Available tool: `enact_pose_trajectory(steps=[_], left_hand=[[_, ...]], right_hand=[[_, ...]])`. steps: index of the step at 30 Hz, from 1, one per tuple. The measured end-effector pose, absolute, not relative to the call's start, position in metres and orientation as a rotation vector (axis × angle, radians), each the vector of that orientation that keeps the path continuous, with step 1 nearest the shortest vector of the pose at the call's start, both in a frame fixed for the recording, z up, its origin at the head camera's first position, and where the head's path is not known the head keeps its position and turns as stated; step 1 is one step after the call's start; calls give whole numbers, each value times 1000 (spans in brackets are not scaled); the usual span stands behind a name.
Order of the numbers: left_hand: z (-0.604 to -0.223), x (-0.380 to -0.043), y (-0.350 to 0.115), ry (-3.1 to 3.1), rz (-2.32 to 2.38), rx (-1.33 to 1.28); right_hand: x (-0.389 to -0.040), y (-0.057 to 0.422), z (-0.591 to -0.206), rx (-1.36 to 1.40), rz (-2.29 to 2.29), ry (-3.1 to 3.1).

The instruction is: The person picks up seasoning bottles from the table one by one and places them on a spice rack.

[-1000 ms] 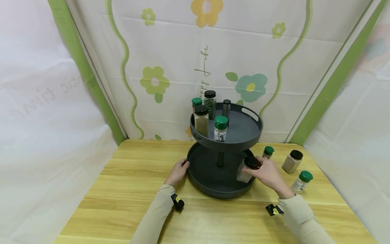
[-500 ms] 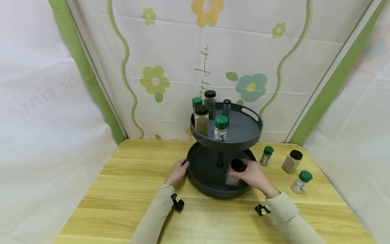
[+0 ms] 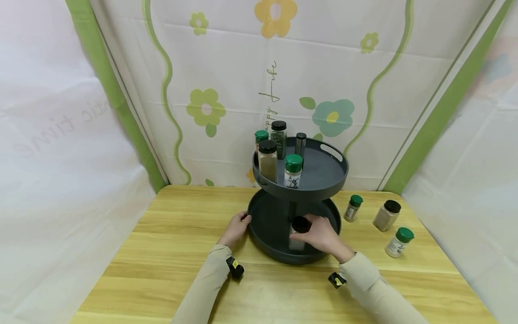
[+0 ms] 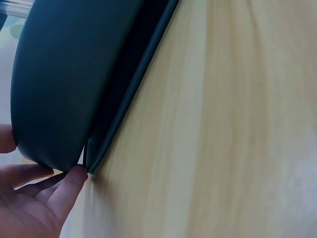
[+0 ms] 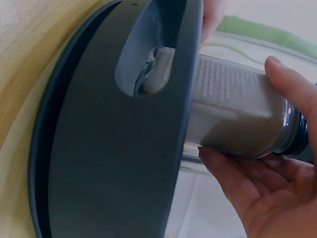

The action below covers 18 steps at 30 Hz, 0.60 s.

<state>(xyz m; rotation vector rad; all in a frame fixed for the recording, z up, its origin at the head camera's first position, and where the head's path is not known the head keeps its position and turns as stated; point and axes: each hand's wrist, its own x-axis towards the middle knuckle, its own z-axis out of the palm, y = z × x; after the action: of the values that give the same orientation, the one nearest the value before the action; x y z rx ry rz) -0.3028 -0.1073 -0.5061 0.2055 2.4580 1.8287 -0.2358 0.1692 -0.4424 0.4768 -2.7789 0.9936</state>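
A dark grey two-tier turntable rack (image 3: 259, 240) stands on the wooden table. At the left side of its lower tray, my left hand (image 3: 235, 228) grips the edge; in the left wrist view the thumb is at the wall and the fingertips (image 4: 74, 181) reach under it. My right hand (image 3: 323, 234) holds a clear spice jar (image 5: 237, 106) with a black lid (image 3: 301, 224) and brownish-grey powder inside. The jar is upright inside the front of the lower tray, just in front of the centre post. Through the handle slot in the right wrist view, its bottom end shows behind the tray wall.
The upper tray (image 3: 323, 173) bears a green-lidded jar (image 3: 293, 171), a black-lidded jar (image 3: 268, 162) and several other containers. On the table to the right stand a small green-lidded jar (image 3: 353, 208), a black-lidded jar (image 3: 386, 216) and another green-lidded jar (image 3: 399, 243). A patterned curtain hangs behind.
My right hand has moved left with the black-lidded spice jar, from the lower tray's right rim to its front middle. My left hand has stayed at the tray's edge.
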Motion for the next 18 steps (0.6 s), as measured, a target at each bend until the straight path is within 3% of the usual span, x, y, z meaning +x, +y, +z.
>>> enact_pose_trajectory(steps=[18], left_hand=[[-503,-304,-107,2479,1771,195]], right_hand=[[-244,145,-443,544,1038,-2842]])
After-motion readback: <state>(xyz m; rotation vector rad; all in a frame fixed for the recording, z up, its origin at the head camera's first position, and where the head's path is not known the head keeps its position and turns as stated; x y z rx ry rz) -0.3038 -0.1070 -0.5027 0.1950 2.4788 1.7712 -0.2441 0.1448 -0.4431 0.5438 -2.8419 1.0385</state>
